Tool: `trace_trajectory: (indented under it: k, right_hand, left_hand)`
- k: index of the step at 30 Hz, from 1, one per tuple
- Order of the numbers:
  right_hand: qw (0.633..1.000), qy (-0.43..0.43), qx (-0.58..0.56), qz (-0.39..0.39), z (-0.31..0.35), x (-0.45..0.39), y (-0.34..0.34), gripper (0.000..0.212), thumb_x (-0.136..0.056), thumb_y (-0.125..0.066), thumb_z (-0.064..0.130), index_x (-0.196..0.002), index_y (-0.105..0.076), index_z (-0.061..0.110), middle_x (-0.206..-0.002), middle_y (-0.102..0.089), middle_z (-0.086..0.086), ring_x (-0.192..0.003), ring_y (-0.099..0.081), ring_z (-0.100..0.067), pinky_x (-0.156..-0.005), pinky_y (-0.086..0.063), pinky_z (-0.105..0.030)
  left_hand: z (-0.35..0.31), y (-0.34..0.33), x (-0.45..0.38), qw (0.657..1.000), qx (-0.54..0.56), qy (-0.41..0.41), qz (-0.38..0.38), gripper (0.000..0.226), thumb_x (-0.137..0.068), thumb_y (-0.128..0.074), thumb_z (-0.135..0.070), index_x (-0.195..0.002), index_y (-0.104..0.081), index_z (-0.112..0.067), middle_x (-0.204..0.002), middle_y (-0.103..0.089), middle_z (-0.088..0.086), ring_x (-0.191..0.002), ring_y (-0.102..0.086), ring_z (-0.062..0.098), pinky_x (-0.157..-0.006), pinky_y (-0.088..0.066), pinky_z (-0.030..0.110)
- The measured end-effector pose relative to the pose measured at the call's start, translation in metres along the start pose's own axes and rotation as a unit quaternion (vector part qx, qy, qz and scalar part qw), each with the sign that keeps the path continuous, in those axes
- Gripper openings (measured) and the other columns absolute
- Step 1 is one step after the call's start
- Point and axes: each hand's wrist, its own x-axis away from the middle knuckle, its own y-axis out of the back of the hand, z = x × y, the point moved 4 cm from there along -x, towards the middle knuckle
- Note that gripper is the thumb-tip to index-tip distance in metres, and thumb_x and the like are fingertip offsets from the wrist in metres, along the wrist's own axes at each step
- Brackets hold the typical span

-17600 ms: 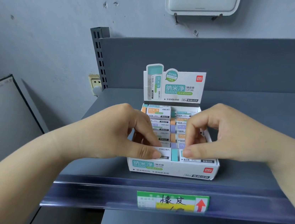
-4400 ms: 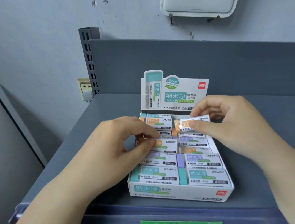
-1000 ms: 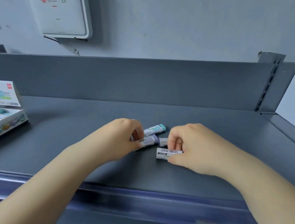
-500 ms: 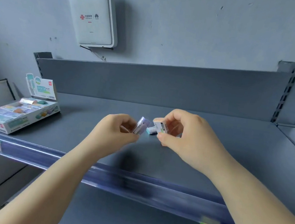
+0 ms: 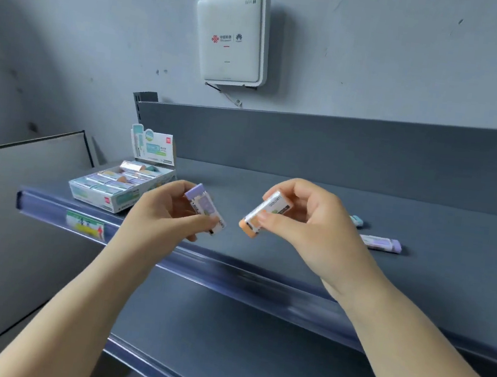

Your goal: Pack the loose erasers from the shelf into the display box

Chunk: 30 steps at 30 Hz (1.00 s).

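Observation:
My left hand (image 5: 162, 215) pinches a purple eraser (image 5: 204, 209) in its white sleeve, lifted above the shelf's front edge. My right hand (image 5: 308, 224) holds an orange eraser (image 5: 265, 215) tilted in the air beside it. The display box (image 5: 114, 201), white with a raised header card and filled with rows of erasers, sits on the grey shelf (image 5: 302, 195) to the left of both hands. Two loose erasers lie on the shelf right of my right hand: a purple one (image 5: 381, 243) and a teal one (image 5: 357, 220), partly hidden behind the hand.
The shelf has a grey back panel (image 5: 339, 149) and a blue front rail (image 5: 231, 267) with a green price label (image 5: 86, 224). A lower shelf (image 5: 222, 341) sits below. A white router box (image 5: 231, 36) hangs on the wall above. A grey panel (image 5: 23, 176) stands at left.
Both hands lifted an eraser off the shelf and carried it left toward the display box. The view swung left, so the box is now nearer the hands.

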Motion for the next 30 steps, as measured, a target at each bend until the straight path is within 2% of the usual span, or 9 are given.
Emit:
trace_trajectory:
  k: [3, 5, 9, 12, 16, 18, 21, 24, 30]
  right_hand:
    - [0.998, -0.004, -0.057, -0.013, 0.002, -0.012, -0.039, 0.02, -0.072, -0.072, 0.009, -0.072, -0.058, 0.022, -0.075, -0.061, 0.003, -0.067, -0.054, -0.012, -0.067, -0.045, -0.027]
    - [0.998, 0.001, -0.069, -0.012, 0.004, -0.019, -0.069, 0.022, -0.071, -0.073, 0.008, -0.069, -0.057, 0.023, -0.076, -0.061, 0.001, -0.069, -0.054, -0.015, -0.068, -0.046, -0.032]
    - [0.998, 0.008, -0.062, -0.005, 0.007, -0.032, -0.129, 0.021, -0.07, -0.075, 0.012, -0.071, -0.061, 0.027, -0.075, -0.063, 0.011, -0.073, -0.059, -0.013, -0.068, -0.047, -0.029]
    - [0.998, 0.012, -0.055, -0.009, 0.01, -0.043, -0.165, 0.019, -0.074, -0.073, 0.01, -0.076, -0.064, 0.026, -0.078, -0.066, 0.012, -0.075, -0.061, -0.007, -0.067, -0.046, -0.024]
    - [0.998, 0.011, -0.051, -0.026, 0.009, -0.057, -0.202, 0.014, -0.075, -0.072, 0.012, -0.077, -0.065, 0.024, -0.085, -0.07, 0.008, -0.08, -0.063, -0.007, -0.063, -0.046, -0.017]
    - [0.998, 0.007, -0.048, -0.039, 0.006, -0.063, -0.216, 0.015, -0.076, -0.072, 0.012, -0.077, -0.064, 0.025, -0.09, -0.071, 0.006, -0.082, -0.065, -0.008, -0.06, -0.046, -0.015]
    - [0.999, -0.003, -0.027, -0.047, 0.002, -0.071, -0.234, 0.016, -0.075, -0.073, 0.012, -0.075, -0.064, 0.026, -0.095, -0.071, 0.002, -0.089, -0.067, -0.015, -0.067, -0.052, -0.027]
    - [0.999, -0.008, -0.003, -0.052, 0.001, -0.081, -0.245, 0.017, -0.073, -0.075, 0.011, -0.073, -0.065, 0.025, -0.092, -0.072, 0.001, -0.089, -0.068, -0.018, -0.077, -0.056, -0.039]
    - [0.997, 0.005, 0.037, -0.067, 0.0, -0.11, -0.251, 0.015, -0.07, -0.076, 0.012, -0.072, -0.066, 0.024, -0.084, -0.073, 0.005, -0.084, -0.07, -0.014, -0.074, -0.058, -0.041]
  left_hand:
    - [0.013, 0.043, 0.002, 1.0, -0.001, 0.006, -0.011, 0.011, -0.074, -0.069, -0.002, -0.082, -0.066, -0.008, -0.06, -0.068, -0.003, -0.048, -0.054, 0.006, -0.051, -0.045, 0.012]
    - [0.023, 0.075, 0.002, 1.0, -0.001, 0.012, -0.019, 0.006, -0.076, -0.068, -0.003, -0.079, -0.067, -0.008, -0.06, -0.066, -0.002, -0.051, -0.053, 0.01, -0.054, -0.044, 0.014]
    - [0.044, 0.136, 0.001, 1.0, 0.003, 0.02, -0.02, 0.017, -0.064, -0.071, -0.015, -0.08, -0.069, -0.009, -0.075, -0.07, 0.012, -0.066, -0.057, 0.019, -0.071, -0.048, 0.033]
    - [0.06, 0.174, -0.003, 0.999, 0.007, 0.018, -0.032, 0.012, -0.071, -0.072, -0.002, -0.079, -0.07, -0.012, -0.075, -0.072, 0.006, -0.063, -0.058, 0.012, -0.061, -0.049, 0.025]
    - [0.081, 0.215, -0.012, 1.0, 0.007, 0.017, -0.025, 0.013, -0.064, -0.077, -0.008, -0.073, -0.069, -0.016, -0.068, -0.071, -0.003, -0.058, -0.057, 0.009, -0.052, -0.048, 0.018]
    - [0.088, 0.23, -0.018, 1.0, 0.009, 0.012, -0.025, 0.014, -0.067, -0.076, -0.005, -0.071, -0.067, -0.016, -0.063, -0.07, -0.006, -0.053, -0.057, 0.007, -0.05, -0.048, 0.016]
    - [0.097, 0.244, -0.028, 0.999, 0.02, 0.005, -0.026, 0.015, -0.075, -0.068, 0.001, -0.074, -0.066, -0.013, -0.063, -0.071, -0.006, -0.057, -0.064, 0.008, -0.05, -0.049, 0.016]
    - [0.105, 0.253, -0.039, 0.999, 0.035, 0.014, -0.024, 0.012, -0.075, -0.068, 0.0, -0.076, -0.066, -0.011, -0.069, -0.072, -0.002, -0.062, -0.067, 0.01, -0.052, -0.052, 0.018]
    - [0.116, 0.261, -0.07, 0.999, 0.047, 0.014, -0.007, 0.009, -0.075, -0.069, -0.001, -0.079, -0.064, -0.008, -0.073, -0.073, 0.003, -0.065, -0.068, 0.013, -0.052, -0.051, 0.018]
